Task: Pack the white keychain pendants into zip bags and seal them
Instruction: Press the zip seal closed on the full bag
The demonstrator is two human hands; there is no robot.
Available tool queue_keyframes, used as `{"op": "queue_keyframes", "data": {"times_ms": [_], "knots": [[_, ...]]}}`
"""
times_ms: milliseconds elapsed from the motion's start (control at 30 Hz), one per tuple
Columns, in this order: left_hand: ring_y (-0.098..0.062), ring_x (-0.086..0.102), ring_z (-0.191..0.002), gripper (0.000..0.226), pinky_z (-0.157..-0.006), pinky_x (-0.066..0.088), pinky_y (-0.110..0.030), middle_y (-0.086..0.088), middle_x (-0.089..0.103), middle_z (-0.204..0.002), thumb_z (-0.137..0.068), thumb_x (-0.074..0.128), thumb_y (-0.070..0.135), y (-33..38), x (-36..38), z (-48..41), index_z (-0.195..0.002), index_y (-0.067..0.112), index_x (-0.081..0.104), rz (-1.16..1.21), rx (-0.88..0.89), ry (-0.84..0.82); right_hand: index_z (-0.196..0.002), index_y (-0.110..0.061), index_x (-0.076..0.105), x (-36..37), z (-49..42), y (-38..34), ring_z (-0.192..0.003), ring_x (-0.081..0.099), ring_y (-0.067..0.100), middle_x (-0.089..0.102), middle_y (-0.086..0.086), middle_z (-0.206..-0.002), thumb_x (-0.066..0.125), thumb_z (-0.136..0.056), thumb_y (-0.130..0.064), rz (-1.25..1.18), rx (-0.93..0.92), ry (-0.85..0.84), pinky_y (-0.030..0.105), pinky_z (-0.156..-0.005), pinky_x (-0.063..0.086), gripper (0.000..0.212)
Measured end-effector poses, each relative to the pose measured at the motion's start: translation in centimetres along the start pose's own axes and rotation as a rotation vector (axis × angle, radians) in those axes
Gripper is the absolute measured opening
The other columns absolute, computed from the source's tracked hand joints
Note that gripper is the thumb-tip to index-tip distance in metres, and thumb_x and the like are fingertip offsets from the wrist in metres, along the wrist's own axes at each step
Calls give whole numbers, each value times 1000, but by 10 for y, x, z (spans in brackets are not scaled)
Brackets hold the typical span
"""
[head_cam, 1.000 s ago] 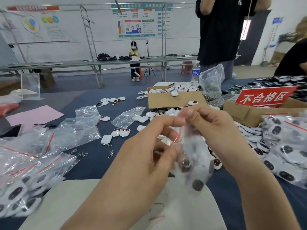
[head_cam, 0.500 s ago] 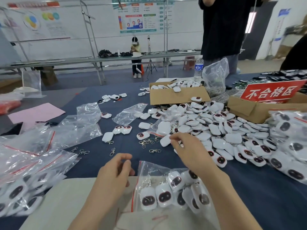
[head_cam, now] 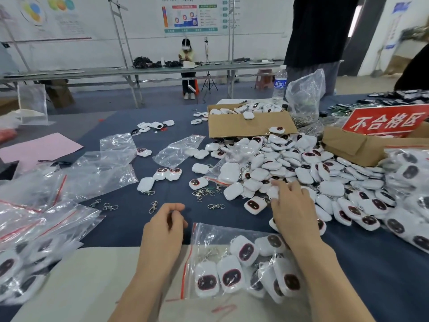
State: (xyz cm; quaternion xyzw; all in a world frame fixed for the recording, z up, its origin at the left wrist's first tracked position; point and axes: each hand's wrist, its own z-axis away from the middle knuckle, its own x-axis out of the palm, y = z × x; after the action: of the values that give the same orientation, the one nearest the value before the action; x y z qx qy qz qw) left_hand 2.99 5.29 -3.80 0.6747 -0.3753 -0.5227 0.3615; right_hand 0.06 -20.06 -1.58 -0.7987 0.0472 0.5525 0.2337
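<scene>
Resting on the heap of white keychain pendants, the right hand lies just beyond the filled zip bag and a little to its right. Its fingers are spread narrowly over one or two shells, and I cannot tell whether any is actually pinched. The left hand hovers just left of that bag's red zip strip, loosely curled and holding nothing. The bag lies flat on its side with its strip at the left edge and several pendants inside, faces up; whether the strip is pressed closed is not clear. Empty zip bags lie well beyond it to the left, and loose metal clasps sit between it and the heap. The pendants look like light, stiff, smooth plastic shells that are likely to slide in a pile. Their trailing rings may snag on neighbours, so a pinch across the shell's two long edges seems safest. The bag film looks thin, slack and slippery, so it is best held at the stiffer strip.
</scene>
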Motion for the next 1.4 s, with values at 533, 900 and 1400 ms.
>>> {"op": "queue_keyframes", "data": {"times_ms": [533, 900, 1400], "knots": [[-6, 54, -56, 30, -54, 46, -15, 4, 67, -74, -104, 50, 15, 13, 0, 12, -97, 38, 68, 296, 153, -33, -102, -20, 65, -20, 11, -46, -91, 72, 11, 74, -10, -87, 42, -108, -31, -1259, 81, -267, 35, -85, 58, 26], [-16, 70, -84, 19, -70, 57, -28, 3, 75, -99, -100, 57, 43, 25, 3, 24, -111, 31, 68, 429, 201, -89, -104, -24, 71, 0, 41, -83, -95, 73, 9, 78, -8, -98, 64, -98, -18, -1322, -83, -522, 21, -79, 59, 12], [-4, 69, -79, 17, -69, 51, -13, 9, 76, -89, -103, 58, 21, 24, 5, 23, -101, 29, 73, 392, 120, -168, -108, -26, 73, 6, 40, -79, -95, 74, 15, 79, -1, -96, 62, -98, -8, -1272, -70, -556, 27, -82, 60, 23]]}}
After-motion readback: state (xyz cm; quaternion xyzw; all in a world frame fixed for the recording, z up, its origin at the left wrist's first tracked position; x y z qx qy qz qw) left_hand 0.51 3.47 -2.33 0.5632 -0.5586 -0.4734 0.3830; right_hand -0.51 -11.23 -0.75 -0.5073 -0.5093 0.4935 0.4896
